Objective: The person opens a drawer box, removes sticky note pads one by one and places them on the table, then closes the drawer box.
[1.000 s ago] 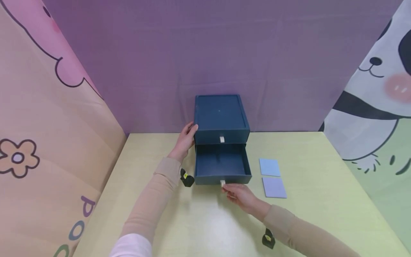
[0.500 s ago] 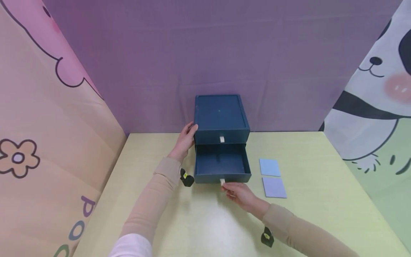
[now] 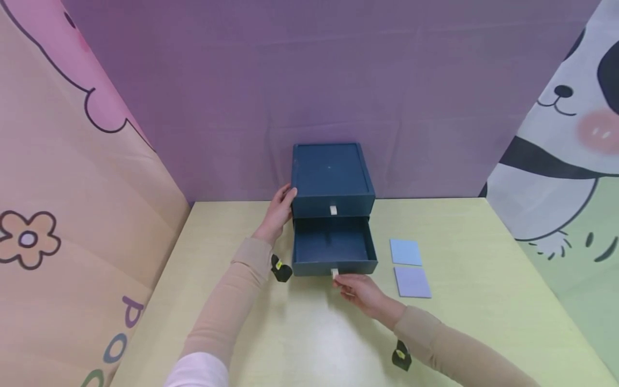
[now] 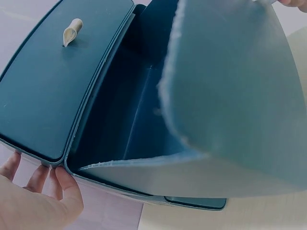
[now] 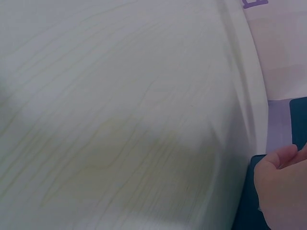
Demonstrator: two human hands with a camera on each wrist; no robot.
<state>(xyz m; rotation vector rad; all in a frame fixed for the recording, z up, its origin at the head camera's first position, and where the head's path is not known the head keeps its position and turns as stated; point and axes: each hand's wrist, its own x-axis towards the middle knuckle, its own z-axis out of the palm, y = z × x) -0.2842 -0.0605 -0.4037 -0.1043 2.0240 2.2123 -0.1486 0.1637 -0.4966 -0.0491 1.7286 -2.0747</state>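
At the bench edge our right hand [image 3: 360,293] pinches the drawer tab [image 3: 334,273]; left hand [image 3: 278,212] braces the box [image 3: 332,177].

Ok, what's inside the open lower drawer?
The lower drawer shows only bare blue floor; its back part is covered by the upper drawer, so unseen.

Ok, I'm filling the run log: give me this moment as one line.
left hand: steadies box side | right hand: pinches lower drawer tab | drawer: open, empty | pads: on table
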